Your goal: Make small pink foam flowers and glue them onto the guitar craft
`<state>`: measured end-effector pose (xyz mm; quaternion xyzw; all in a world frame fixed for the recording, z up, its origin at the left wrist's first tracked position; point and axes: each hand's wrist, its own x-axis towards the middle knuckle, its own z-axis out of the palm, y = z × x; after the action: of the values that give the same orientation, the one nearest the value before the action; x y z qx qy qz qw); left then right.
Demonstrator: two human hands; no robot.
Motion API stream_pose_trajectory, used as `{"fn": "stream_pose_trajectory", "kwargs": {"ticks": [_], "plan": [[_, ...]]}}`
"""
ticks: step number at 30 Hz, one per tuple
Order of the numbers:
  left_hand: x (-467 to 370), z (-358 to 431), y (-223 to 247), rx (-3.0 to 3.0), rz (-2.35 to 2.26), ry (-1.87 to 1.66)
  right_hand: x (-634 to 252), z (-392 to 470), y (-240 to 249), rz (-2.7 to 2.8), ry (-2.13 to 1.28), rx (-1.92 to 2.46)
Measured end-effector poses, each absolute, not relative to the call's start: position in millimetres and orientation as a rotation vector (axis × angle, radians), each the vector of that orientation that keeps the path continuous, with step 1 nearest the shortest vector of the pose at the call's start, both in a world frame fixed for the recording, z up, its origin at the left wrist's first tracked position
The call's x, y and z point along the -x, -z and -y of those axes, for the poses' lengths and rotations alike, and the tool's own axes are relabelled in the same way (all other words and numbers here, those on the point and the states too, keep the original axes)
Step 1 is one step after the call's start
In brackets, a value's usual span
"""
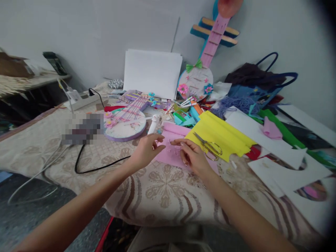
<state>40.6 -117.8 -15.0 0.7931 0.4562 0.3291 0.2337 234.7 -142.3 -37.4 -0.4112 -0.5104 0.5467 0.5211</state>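
My left hand [146, 149] is over the left part of a pink sheet [168, 157], thumb and index finger apart, nothing visible between them. Across a small gap, my right hand [193, 156] has its index finger stretched toward the left hand and the other fingers loosely curled; I see nothing held. Small pale pink bits [176, 149] lie on the sheet between the hands. A white glue gun [153, 123] stands just beyond my left hand. Gold-handled scissors [210, 145] rest on yellow sheet material [220, 133] to the right of my right hand.
A decorated round-bodied toy instrument [126, 127] lies at back left; a larger one [195, 82] leans on the wall. White boards [153, 71] stand behind. A black cable [101, 169] crosses the left tablecloth. Cut white sheets [267, 136] and blue yarn [233, 105] lie at right.
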Motion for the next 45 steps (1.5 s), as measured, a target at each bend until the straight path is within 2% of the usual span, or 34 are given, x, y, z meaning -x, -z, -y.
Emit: {"fn": "stream_pose_trajectory", "kwargs": {"ticks": [5, 10, 14, 25, 32, 35, 40, 45], "plan": [[-72.6, 112.1, 23.4, -1.964, -0.965, -0.813, -235.7, 143.1, 37.0, 1.179, -1.347, 0.919], [-82.9, 107.1, 29.4, -1.818, -1.026, -0.8, -239.0, 145.1, 34.2, 1.192, -1.267, 0.955], [-82.6, 110.8, 27.8, -1.761, -0.956, -0.926, -241.4, 143.1, 34.1, 1.154, -1.225, 0.993], [-83.3, 128.1, 16.9, -2.356, -0.765, -0.896, -258.1, 138.6, 33.2, 1.218, -1.682, 0.962], [-65.4, 141.6, 23.6, -2.462, -0.873, -0.742, -295.5, 128.6, 12.3, 1.089, -1.143, 1.056], [-59.7, 142.4, 25.8, -2.556, -0.959, -0.71, -306.6, 124.4, 10.3, 0.977, -1.049, 1.06], [-55.6, 139.7, 26.4, -2.622, -1.04, -0.759, -296.7, 127.4, 20.4, 1.018, -1.236, 1.113], [-60.6, 134.2, 20.2, -2.362, -1.06, -0.82, -276.3, 133.4, 31.9, 1.191, -1.427, 1.108]]}}
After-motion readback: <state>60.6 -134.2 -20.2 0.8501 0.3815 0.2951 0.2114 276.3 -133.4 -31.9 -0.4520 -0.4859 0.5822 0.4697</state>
